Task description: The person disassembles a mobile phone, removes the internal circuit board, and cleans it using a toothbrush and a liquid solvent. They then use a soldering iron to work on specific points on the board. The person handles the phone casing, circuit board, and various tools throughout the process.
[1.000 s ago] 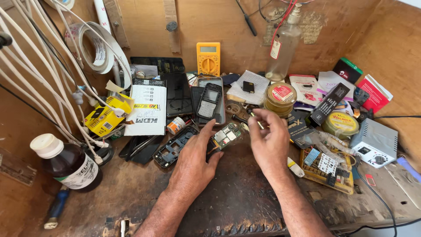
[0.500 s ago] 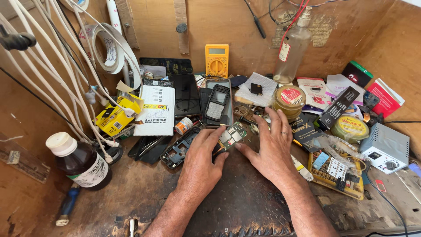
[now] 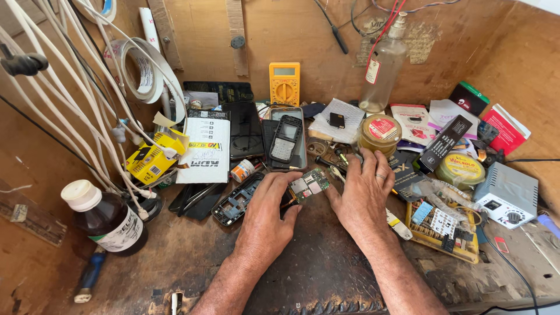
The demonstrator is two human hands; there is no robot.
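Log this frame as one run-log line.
left hand: holds small circuit board | right hand: flat on workbench, empty | near: phone frame, yellow multimeter, brown bottle

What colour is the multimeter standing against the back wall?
The boxy plastic multimeter is yellow-orange, clearest in the head view.

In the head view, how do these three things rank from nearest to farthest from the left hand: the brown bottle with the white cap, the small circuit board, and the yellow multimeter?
From the left hand:
1. Small circuit board: at the fingertips, just right of the hand.
2. Yellow multimeter: farther back, standing against the wooden wall.
3. Brown bottle: far left, by the white cables.
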